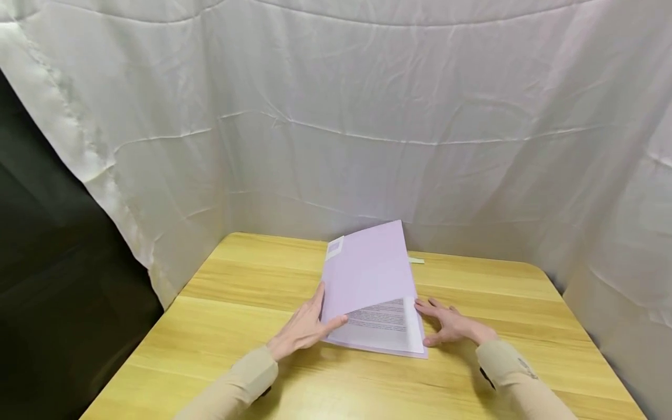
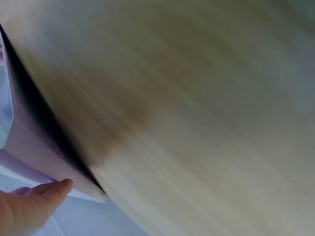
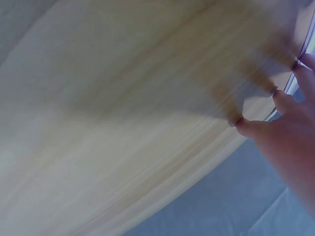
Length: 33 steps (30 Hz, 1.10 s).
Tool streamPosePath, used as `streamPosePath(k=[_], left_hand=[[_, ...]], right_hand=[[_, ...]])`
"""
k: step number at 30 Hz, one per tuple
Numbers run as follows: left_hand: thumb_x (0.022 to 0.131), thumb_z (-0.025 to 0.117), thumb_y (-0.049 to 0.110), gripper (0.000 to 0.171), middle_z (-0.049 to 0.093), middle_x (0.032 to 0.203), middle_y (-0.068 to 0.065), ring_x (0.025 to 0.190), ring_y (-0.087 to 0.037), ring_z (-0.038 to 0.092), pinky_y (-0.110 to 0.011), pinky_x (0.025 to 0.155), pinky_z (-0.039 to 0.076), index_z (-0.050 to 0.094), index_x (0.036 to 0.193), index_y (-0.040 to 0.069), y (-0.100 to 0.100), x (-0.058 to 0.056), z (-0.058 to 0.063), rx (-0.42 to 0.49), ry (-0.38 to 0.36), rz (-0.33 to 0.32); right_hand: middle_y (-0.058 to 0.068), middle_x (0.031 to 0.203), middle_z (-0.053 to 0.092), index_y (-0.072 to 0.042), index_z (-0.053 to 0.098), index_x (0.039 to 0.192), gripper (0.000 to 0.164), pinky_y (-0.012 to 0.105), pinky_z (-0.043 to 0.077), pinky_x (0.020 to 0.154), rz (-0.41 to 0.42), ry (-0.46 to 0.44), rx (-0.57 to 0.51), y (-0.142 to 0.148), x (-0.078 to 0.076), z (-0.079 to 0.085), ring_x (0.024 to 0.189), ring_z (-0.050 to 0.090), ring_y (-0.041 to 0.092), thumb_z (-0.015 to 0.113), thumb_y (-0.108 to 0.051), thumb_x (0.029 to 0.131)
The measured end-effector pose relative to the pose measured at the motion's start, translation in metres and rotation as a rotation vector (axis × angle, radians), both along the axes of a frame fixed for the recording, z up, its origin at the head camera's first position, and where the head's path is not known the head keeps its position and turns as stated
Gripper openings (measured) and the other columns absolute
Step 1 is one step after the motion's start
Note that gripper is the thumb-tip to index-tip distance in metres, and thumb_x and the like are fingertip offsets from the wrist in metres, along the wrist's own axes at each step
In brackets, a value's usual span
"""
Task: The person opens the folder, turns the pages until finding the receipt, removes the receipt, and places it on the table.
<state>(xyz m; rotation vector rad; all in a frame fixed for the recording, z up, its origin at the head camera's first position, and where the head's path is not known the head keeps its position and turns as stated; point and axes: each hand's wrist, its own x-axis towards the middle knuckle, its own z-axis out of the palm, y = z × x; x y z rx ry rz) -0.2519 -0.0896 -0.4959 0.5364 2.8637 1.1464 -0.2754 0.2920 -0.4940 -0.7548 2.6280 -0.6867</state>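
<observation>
A light purple folder (image 1: 364, 268) lies on the table with its cover partly raised, a white label (image 1: 334, 248) near its top left corner. Printed white sheets (image 1: 380, 318) show under the cover at the near side. My left hand (image 1: 303, 328) is along the folder's left edge, fingers fairly straight, thumb reaching over its lower left part. In the left wrist view, fingertips (image 2: 64, 186) touch the folder's side (image 2: 47, 155). My right hand (image 1: 446, 322) lies at the right edge with spread fingers; in the right wrist view, some fingertips (image 3: 239, 123) rest on the table.
The wood-grain table (image 1: 236, 326) has rounded far corners. A small pale strip (image 1: 416, 261) lies behind the folder's right side. Whitish curtains (image 1: 367, 116) hang behind and at the sides, with a dark area (image 1: 52, 291) at the left.
</observation>
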Motion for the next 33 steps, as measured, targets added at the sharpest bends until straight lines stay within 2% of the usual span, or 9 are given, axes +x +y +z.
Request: streamPosePath(k=[2,4,8,10,15,20,29,33], left_hand=[[0.09,0.057,0.068,0.109,0.022,0.165,-0.023,0.141,-0.037,0.047,-0.052,0.12,0.038,0.0,0.162,0.009,0.0,0.0,0.002,0.04,0.018,0.01],[0.091,0.057,0.066,0.107,0.021,0.166,-0.021,0.142,-0.038,0.046,-0.053,0.121,0.037,-0.002,0.163,0.011,0.001,0.0,0.004,0.074,0.028,0.028],[0.092,0.056,0.065,0.104,0.017,0.168,-0.019,0.152,-0.04,0.029,-0.057,0.124,0.028,0.002,0.163,0.01,0.001,0.001,0.011,0.112,0.022,0.07],[0.092,0.055,0.065,0.103,0.017,0.168,-0.018,0.152,-0.041,0.028,-0.059,0.124,0.027,0.002,0.163,0.011,0.002,0.002,0.014,0.122,0.016,0.085],[0.092,0.055,0.064,0.103,0.019,0.167,-0.019,0.149,-0.044,0.034,-0.067,0.117,0.033,0.002,0.163,0.011,0.002,0.002,0.025,0.163,0.034,0.068],[0.093,0.056,0.061,0.102,0.023,0.166,-0.019,0.148,-0.042,0.037,-0.07,0.112,0.036,0.002,0.163,0.011,-0.001,0.0,0.039,0.205,0.059,0.048],[0.093,0.056,0.062,0.099,0.024,0.167,-0.013,0.151,-0.039,0.032,-0.065,0.12,0.03,0.001,0.163,0.02,-0.01,-0.005,0.067,0.179,0.111,0.075],[0.093,0.056,0.062,0.099,0.025,0.167,-0.013,0.15,-0.038,0.034,-0.066,0.118,0.031,0.002,0.163,0.018,-0.016,-0.007,0.079,0.159,0.173,0.075]], right_hand=[[0.032,0.161,0.025,0.006,0.035,0.151,0.095,0.085,0.008,0.109,0.002,-0.009,0.0,-0.001,-0.001,0.001,0.146,0.014,0.062,0.084,-0.032,0.079],[0.033,0.16,0.025,0.006,0.036,0.151,0.095,0.085,0.008,0.11,0.003,-0.009,0.002,-0.001,-0.001,0.002,0.145,0.015,0.063,0.085,-0.031,0.079],[0.033,0.159,0.027,0.006,0.036,0.151,0.095,0.084,0.008,0.11,0.003,-0.01,0.01,0.0,-0.001,0.003,0.145,0.015,0.063,0.085,-0.033,0.079],[0.033,0.159,0.028,0.006,0.036,0.151,0.095,0.084,0.008,0.111,0.001,-0.009,0.015,-0.001,-0.001,0.003,0.145,0.015,0.063,0.084,-0.033,0.079],[0.031,0.16,0.027,0.005,0.035,0.152,0.097,0.083,0.007,0.111,-0.01,-0.007,0.031,-0.002,0.0,0.003,0.146,0.016,0.062,0.085,-0.035,0.079],[0.03,0.162,0.024,0.004,0.033,0.153,0.1,0.084,0.006,0.111,-0.016,-0.012,0.039,-0.002,0.001,0.002,0.147,0.015,0.061,0.084,-0.039,0.078],[0.031,0.161,0.024,0.005,0.033,0.153,0.102,0.084,0.006,0.111,-0.023,-0.016,0.043,-0.003,0.002,0.005,0.147,0.014,0.061,0.085,-0.039,0.077],[0.031,0.161,0.025,0.005,0.033,0.153,0.101,0.084,0.007,0.11,-0.022,-0.014,0.046,-0.005,0.002,0.006,0.146,0.014,0.061,0.085,-0.038,0.077]])
